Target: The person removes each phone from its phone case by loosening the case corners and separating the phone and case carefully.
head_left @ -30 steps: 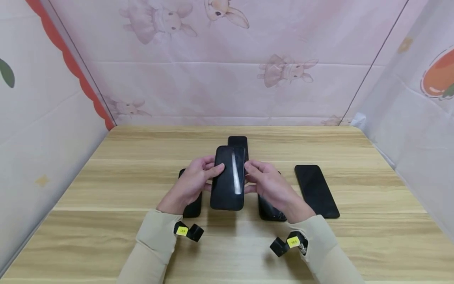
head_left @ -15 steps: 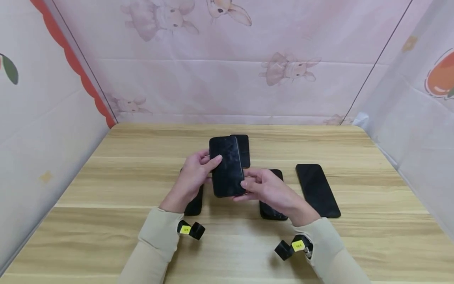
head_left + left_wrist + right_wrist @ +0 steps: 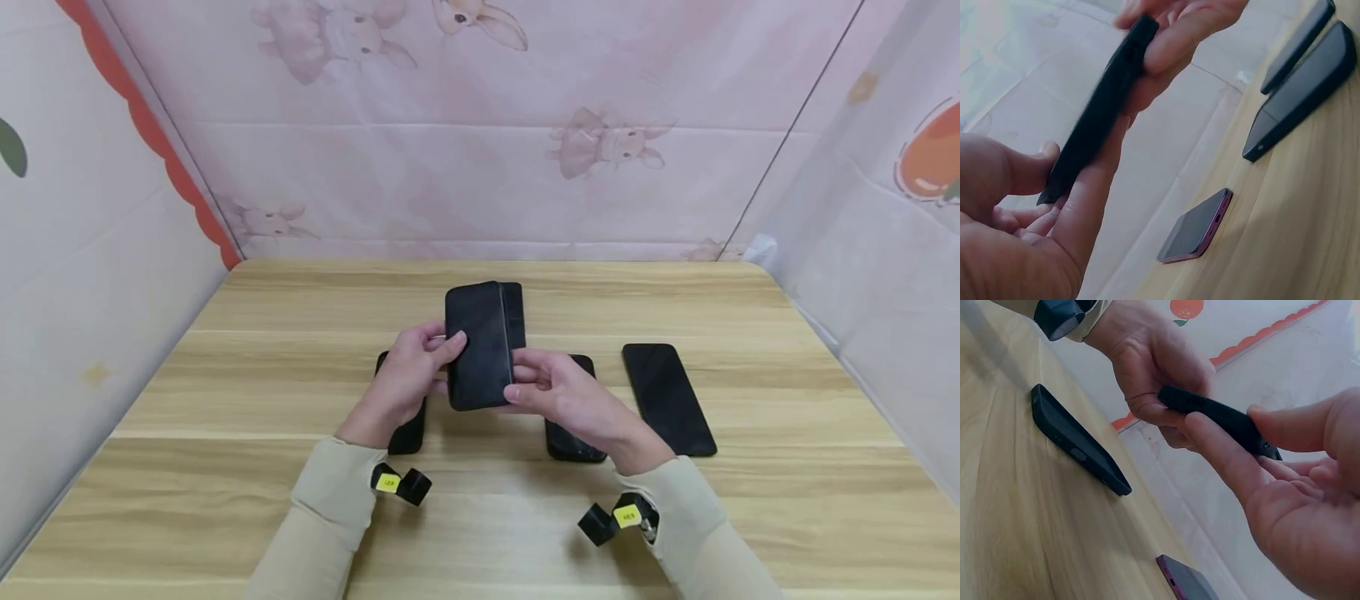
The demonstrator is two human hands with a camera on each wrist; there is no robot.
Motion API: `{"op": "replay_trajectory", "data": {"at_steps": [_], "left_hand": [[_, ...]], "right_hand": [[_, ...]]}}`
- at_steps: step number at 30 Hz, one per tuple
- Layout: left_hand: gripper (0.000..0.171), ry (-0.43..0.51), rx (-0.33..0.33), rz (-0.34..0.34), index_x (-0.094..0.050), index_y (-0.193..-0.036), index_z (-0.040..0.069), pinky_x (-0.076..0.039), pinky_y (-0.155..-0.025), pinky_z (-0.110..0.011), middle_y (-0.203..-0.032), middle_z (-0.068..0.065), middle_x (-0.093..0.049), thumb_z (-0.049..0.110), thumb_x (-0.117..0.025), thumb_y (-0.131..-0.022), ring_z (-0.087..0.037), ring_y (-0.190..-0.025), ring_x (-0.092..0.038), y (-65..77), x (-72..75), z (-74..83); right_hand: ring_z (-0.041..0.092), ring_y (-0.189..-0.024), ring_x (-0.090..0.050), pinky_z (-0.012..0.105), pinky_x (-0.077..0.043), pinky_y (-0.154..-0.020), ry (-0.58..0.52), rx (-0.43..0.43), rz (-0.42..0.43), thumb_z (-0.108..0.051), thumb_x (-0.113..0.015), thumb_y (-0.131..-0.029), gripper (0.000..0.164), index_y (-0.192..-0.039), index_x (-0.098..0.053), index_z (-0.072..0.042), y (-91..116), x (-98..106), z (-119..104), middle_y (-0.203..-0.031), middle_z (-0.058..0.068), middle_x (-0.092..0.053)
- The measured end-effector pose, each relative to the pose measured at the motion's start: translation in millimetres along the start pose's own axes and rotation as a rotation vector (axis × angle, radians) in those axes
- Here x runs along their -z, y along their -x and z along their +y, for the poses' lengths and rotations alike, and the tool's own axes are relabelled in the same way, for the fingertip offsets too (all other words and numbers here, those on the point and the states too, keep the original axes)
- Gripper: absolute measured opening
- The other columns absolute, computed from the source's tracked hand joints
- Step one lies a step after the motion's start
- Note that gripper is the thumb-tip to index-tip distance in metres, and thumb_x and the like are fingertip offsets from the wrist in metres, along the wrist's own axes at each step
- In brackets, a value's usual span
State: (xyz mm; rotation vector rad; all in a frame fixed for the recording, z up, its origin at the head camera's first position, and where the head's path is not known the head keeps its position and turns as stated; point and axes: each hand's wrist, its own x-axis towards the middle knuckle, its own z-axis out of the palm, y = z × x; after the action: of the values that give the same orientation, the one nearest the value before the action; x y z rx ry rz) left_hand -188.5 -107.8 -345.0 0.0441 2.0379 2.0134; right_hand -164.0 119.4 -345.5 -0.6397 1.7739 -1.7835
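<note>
A black smartphone (image 3: 478, 354) is held tilted above the table between both hands. My left hand (image 3: 405, 375) grips its left edge, thumb on the front face and fingers behind. At the lower right corner my right hand (image 3: 573, 404) pinches it with the thumb in front. Both wrist views catch the phone (image 3: 1100, 109) nearly edge-on, with fingers underneath; a small round hole shows near one end. Behind it on the table lies a second phone (image 3: 515, 312), partly covered in the head view, whose purple edge (image 3: 1215, 222) shows in the left wrist view.
Partly under the left hand lies a dark phone (image 3: 407, 436) with a raised rim. Another black phone (image 3: 573, 446) lies below the right hand, and a larger one (image 3: 670, 400) farther right. The wooden table (image 3: 225, 392) meets printed cloth walls (image 3: 480, 192) behind and at both sides.
The held phone has moved slightly away from me and tilted, and the bright reflection on its face has gone. My right hand has shifted from its upper right edge to the lower right corner.
</note>
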Motion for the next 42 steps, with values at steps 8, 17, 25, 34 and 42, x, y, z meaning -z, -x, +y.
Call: {"op": "replay_trajectory", "data": {"at_steps": [8, 17, 25, 34, 42], "left_hand": [[0.040, 0.132, 0.039, -0.066, -0.047, -0.137, -0.003, -0.062, -0.073, -0.036, -0.102, -0.007, -0.072, 0.020, -0.052, -0.104, -0.016, -0.085, -0.072, 0.7, 1.7, -4.2], [0.042, 0.201, 0.062, -0.124, -0.045, -0.138, -0.004, -0.061, -0.076, -0.036, -0.101, -0.005, -0.072, 0.021, -0.050, -0.104, -0.016, -0.088, -0.072, -0.4, 2.5, -6.4], [0.043, 0.223, 0.050, -0.152, -0.043, -0.138, -0.005, -0.061, -0.078, -0.039, -0.098, -0.002, -0.072, 0.019, -0.050, -0.104, -0.015, -0.087, -0.072, -0.6, 4.7, -7.1], [0.043, 0.163, 0.049, -0.098, -0.044, -0.139, -0.003, -0.061, -0.078, -0.041, -0.122, -0.019, -0.066, 0.022, -0.051, -0.104, -0.019, -0.096, -0.071, -3.9, 1.2, -8.8], [0.040, 0.121, 0.080, -0.082, -0.048, -0.134, -0.003, -0.061, -0.078, -0.039, -0.123, -0.021, -0.066, 0.023, -0.050, -0.104, -0.019, -0.094, -0.071, -6.0, 2.0, -12.2]], "right_hand": [[0.030, -0.118, -0.065, 0.046, -0.051, -0.098, 0.137, 0.089, -0.034, -0.007, -0.052, -0.102, 0.047, -0.145, -0.038, 0.007, 1.8, 2.2, 0.6, -0.139, 0.026, -0.056], [0.032, -0.125, -0.059, 0.033, -0.054, -0.097, 0.184, 0.123, -0.033, -0.011, -0.057, -0.101, 0.049, -0.144, -0.040, 0.006, 2.4, 1.8, -2.0, -0.141, 0.024, -0.055], [0.028, -0.125, -0.060, 0.029, -0.053, -0.099, 0.152, 0.095, -0.032, -0.007, -0.057, -0.099, 0.049, -0.143, -0.041, 0.005, 2.7, 2.8, -1.2, -0.140, 0.023, -0.055], [0.025, -0.113, -0.065, 0.045, -0.055, -0.096, 0.064, 0.037, 0.129, 0.007, -0.051, -0.088, 0.064, -0.148, -0.032, -0.005, -1.9, -5.5, -4.1, -0.133, 0.023, -0.057], [0.028, -0.102, -0.069, 0.056, -0.055, -0.089, 0.066, 0.108, 0.182, 0.013, -0.048, -0.089, 0.063, -0.144, -0.025, -0.009, -2.9, -13.4, -3.8, -0.125, 0.026, -0.052]]}}
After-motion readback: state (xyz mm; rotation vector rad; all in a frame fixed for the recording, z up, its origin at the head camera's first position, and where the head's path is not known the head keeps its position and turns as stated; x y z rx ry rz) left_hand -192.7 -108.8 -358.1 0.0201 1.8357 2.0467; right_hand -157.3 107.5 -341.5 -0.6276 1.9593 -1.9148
